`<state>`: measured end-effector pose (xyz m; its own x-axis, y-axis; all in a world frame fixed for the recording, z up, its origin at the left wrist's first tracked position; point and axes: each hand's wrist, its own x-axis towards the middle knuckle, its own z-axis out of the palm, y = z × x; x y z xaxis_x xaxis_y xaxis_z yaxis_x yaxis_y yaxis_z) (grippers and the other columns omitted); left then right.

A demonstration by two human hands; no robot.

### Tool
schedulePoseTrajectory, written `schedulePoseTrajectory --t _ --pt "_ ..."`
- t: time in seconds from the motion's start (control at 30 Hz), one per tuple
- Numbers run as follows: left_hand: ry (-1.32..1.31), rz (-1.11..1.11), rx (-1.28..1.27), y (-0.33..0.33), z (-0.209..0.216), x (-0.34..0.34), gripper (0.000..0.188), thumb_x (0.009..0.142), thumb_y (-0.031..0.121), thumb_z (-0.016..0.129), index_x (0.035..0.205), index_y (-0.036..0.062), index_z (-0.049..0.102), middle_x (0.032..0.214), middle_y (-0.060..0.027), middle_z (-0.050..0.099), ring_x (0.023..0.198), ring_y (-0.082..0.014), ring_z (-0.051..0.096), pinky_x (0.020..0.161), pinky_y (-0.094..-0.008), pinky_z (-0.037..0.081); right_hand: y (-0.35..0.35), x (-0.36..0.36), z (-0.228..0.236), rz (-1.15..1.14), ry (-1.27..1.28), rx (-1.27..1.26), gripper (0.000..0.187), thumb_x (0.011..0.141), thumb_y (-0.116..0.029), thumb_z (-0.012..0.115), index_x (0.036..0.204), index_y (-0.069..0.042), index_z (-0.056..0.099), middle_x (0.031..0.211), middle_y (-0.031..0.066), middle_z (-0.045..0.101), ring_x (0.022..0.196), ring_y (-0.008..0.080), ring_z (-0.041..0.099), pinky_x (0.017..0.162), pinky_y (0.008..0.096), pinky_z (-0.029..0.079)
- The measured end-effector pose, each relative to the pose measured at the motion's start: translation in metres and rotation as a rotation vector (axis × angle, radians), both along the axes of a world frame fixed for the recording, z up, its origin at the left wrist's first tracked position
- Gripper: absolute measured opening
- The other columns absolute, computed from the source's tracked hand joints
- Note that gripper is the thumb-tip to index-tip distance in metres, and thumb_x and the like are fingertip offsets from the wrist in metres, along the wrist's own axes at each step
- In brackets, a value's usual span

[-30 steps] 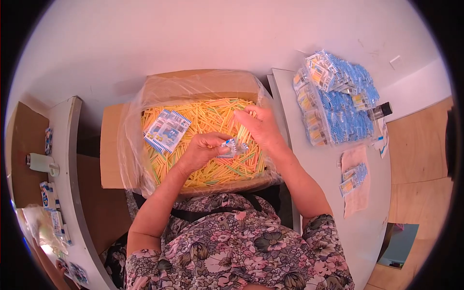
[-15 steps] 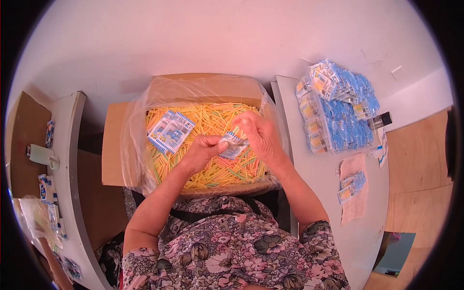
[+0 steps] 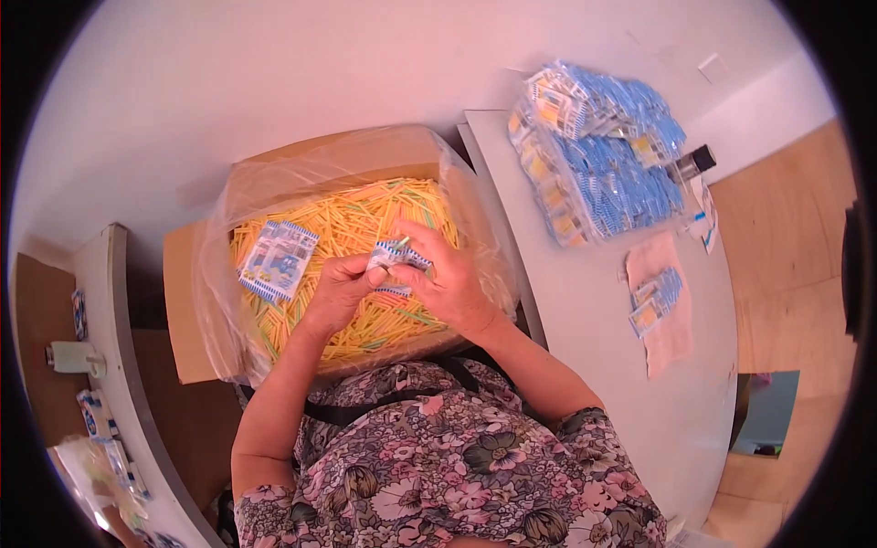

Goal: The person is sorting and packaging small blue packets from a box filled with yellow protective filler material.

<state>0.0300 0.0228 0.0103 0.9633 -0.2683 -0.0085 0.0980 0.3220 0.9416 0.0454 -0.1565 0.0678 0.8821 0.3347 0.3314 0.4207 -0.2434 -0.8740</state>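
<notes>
Over the carton my two hands hold a small blue-and-white printed packet [image 3: 399, 255] between them. My left hand [image 3: 338, 290] is closed, thumb and fingers pinching its left side. My right hand [image 3: 449, 281] is closed on the right side, thumb along the packet. A short greenish stick end [image 3: 402, 243] shows at the packet's top. Beneath lie many thin yellow, orange, pink and green sticks [image 3: 352, 219], filling a plastic-lined cardboard carton [image 3: 190, 310]. On the sticks, left of my hands, rest flat blue-and-white packets [image 3: 279, 261].
To the right, a grey table [image 3: 585, 310] bears a clear bin [image 3: 571, 196] heaped with filled packets, a dark-capped bottle [image 3: 694, 163] and a pink cloth [image 3: 671, 338] with a few packets [image 3: 656, 301]. At left, a pale mug [image 3: 73, 357] stands on another table [image 3: 114, 301].
My view has turned, so the carton appears further left and tilted. My right hand's fingers have come down from the packet's top to grip its right side.
</notes>
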Motion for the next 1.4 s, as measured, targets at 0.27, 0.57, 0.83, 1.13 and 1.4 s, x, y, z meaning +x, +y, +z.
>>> schedulePoseTrajectory --t 0.27,0.57,0.83,1.13,1.4 --pt "-0.01 -0.138 0.213 -0.005 -0.002 0.002 0.024 0.091 0.017 0.061 0.104 -0.0017 0.067 0.093 0.0006 0.066 0.085 -0.0066 0.057 0.078 -0.0248 0.048 -0.019 -0.006 -0.007 0.004 -0.134 -0.114 0.037 0.08 -0.002 0.068 0.116 0.0 0.059 0.1 0.0152 0.067 0.088 0.0235 0.067 0.076 0.0303 0.053" --pt "-0.038 0.191 0.108 0.01 -0.008 -0.002 0.027 0.094 0.022 0.056 0.105 -0.0011 0.064 0.095 -0.0083 0.067 0.087 -0.0174 0.063 0.078 -0.0322 0.05 -0.194 -0.06 0.039 -0.657 -0.327 0.096 0.031 0.081 0.01 0.054 0.111 0.004 0.06 0.097 0.0128 0.066 0.086 0.0176 0.065 0.078 0.029 0.052" --pt "-0.076 0.173 0.125 0.008 0.003 0.008 0.021 0.091 0.018 0.062 0.103 0.0007 0.066 0.09 -0.0058 0.067 0.083 -0.013 0.061 0.074 -0.0254 0.048 -0.406 -0.082 -0.017 -1.16 -0.079 -0.283 0.034 0.081 0.004 0.059 0.115 0.001 0.06 0.108 0.0081 0.063 0.095 0.0134 0.059 0.083 0.0266 0.048" --pt "-0.42 0.376 1.699 0.084 0.02 0.005 0.04 0.073 0.02 0.072 0.105 -0.0001 0.058 0.094 -0.0165 0.061 0.089 -0.0335 0.057 0.078 -0.0441 0.044 -0.329 -0.072 0.01 -1.084 -0.57 -0.585 0.026 0.082 0.003 0.062 0.107 -0.004 0.063 0.103 0.01 0.064 0.09 0.0214 0.059 0.082 0.0331 0.047" --pt "-0.22 0.635 1.714 0.076 0.031 0.01 0.065 0.062 0.033 0.081 0.114 0.0071 0.053 0.106 -0.0127 0.057 0.102 -0.0339 0.052 0.084 -0.0459 0.042 -0.212 -0.042 0.025 -0.555 -0.745 -0.565 0.017 0.079 0.01 0.06 0.094 0.004 0.063 0.101 0.0143 0.066 0.09 0.0303 0.059 0.078 0.0363 0.047"
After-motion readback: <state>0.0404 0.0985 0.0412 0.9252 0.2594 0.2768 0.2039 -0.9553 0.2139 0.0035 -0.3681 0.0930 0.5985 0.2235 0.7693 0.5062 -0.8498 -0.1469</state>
